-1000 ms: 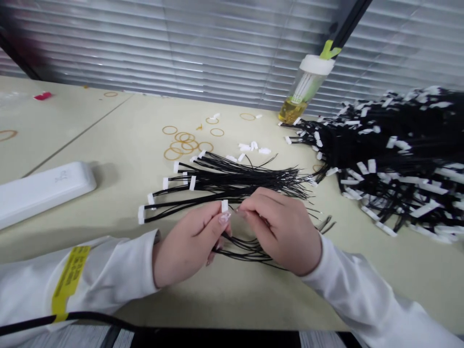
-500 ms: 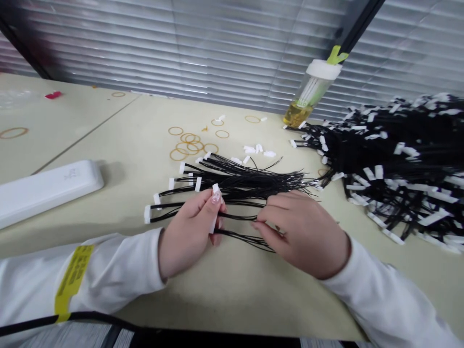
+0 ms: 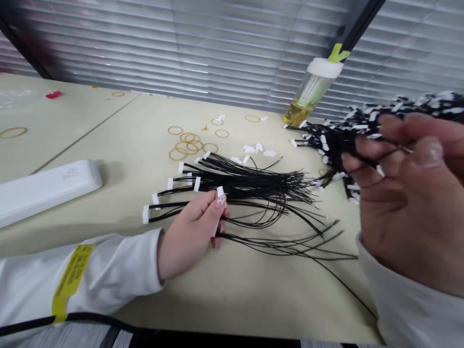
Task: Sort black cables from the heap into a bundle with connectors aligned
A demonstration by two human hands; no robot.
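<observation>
Head view: grey slatted blinds (image 3: 217, 48) across top of frame, cream tabletop (image 3: 261, 299) below. Centre: left hand (image 3: 194, 224) pinching white rectangular plastic connector (image 3: 220, 191) of thin black-wire harness (image 3: 250, 241), strands fanning lower right. Right hand (image 3: 416, 193), right edge, blurred: thumb and fingers pinched on thin dark strand (image 3: 393, 149). Harness looks light, floppy, tangle-prone; best held by stiff connector; wire ends probably delicate.

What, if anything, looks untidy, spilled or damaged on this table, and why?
Nothing looks spilled or damaged. The rubber bands and several small white pieces look untidy: they lie scattered loose on the table beyond the black wires. The bottle appears to lean, though that may be the camera's view.
</observation>
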